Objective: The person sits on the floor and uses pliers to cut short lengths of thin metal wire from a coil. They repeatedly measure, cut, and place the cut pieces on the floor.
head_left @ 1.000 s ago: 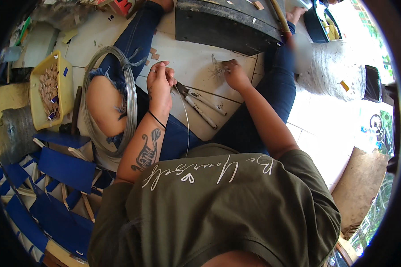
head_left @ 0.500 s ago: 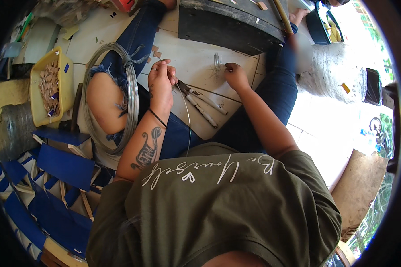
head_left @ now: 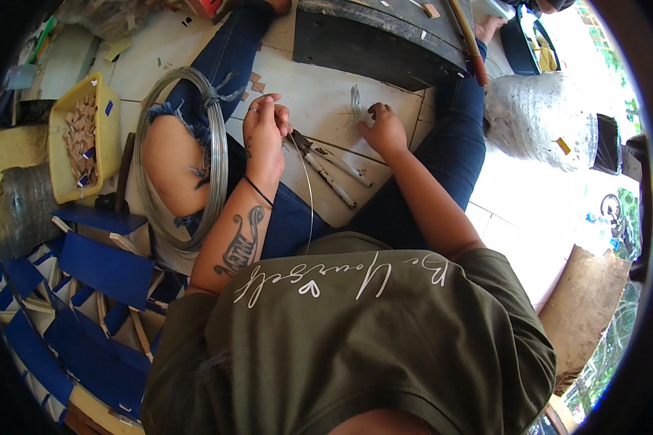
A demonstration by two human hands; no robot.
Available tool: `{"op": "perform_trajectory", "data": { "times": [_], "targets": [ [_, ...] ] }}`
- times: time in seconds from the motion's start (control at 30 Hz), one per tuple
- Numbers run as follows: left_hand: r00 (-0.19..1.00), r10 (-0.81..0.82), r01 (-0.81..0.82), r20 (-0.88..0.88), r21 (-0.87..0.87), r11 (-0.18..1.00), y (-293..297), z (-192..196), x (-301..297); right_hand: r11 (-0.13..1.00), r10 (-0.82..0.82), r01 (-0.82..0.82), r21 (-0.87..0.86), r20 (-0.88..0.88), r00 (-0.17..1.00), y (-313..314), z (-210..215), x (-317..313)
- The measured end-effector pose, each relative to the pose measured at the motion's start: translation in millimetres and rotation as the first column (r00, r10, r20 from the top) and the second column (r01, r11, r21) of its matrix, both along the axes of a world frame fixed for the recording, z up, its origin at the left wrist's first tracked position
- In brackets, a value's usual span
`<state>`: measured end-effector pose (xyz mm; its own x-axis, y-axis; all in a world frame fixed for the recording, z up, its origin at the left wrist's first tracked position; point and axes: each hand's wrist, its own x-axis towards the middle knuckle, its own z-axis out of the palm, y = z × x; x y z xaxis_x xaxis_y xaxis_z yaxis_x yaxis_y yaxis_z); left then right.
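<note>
My left hand (head_left: 267,117) is closed on a thin wire (head_left: 311,192), which hangs from it in a curve toward my lap. My right hand (head_left: 383,132) is held over the tiles with thumb and fingers apart and nothing visible between them. Just left of its fingertips is a small bunch of short wire pieces (head_left: 355,101). Pliers with whitish handles (head_left: 330,180) lie on the floor between my legs, close to my left hand. A large coil of wire (head_left: 220,156) loops around my left knee.
A dark block (head_left: 363,43) stands ahead, with a hammer-like wooden handle (head_left: 466,40) across its right end. To the left are a yellow basket (head_left: 112,145) of small wooden pieces and several blue-and-white panels (head_left: 105,272). A plastic-wrapped roll (head_left: 526,116) is at right.
My right hand has drawn slightly back from the bunch of wire pieces, and its fingers have spread. My left hand stays nearly in place, still holding the wire.
</note>
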<state>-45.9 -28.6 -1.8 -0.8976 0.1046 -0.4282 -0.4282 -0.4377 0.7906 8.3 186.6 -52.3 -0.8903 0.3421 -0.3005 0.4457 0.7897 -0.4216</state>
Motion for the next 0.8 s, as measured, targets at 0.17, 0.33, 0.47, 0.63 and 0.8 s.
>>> {"op": "perform_trajectory", "data": {
  "times": [0.17, 0.33, 0.47, 0.63, 0.8],
  "targets": [
    [0.999, -0.028, 0.029, -0.023, 0.011, 1.0, -0.9, -1.6, 1.3, 0.995, 0.014, -0.016, 0.101, 0.016, 1.0, -13.2, -2.4, -10.5],
    [1.0, -0.021, 0.021, -0.001, 0.012, 1.0, -2.1, -0.1, 0.8, 0.993, 0.056, -0.054, 0.107, -0.021, 0.998, -20.3, -16.4, -19.8],
    [1.0, 0.008, -0.007, -0.008, 0.033, 0.999, -0.6, 2.9, 1.2, 0.993, 0.075, -0.072, 0.091, -0.031, 0.997, -15.9, -20.2, -21.8],
    [1.0, 0.007, -0.006, -0.01, 0.033, 0.999, 0.1, 3.4, 1.1, 0.972, 0.16, -0.143, 0.185, -0.082, 0.984, -16.3, -15.2, -19.3],
    [1.0, -0.017, 0.018, -0.017, 0.026, 1.0, -1.9, 0.6, 1.2, 0.973, 0.122, -0.114, 0.199, -0.03, 0.992, -18.1, -21.2, -28.7]
  ]
}}
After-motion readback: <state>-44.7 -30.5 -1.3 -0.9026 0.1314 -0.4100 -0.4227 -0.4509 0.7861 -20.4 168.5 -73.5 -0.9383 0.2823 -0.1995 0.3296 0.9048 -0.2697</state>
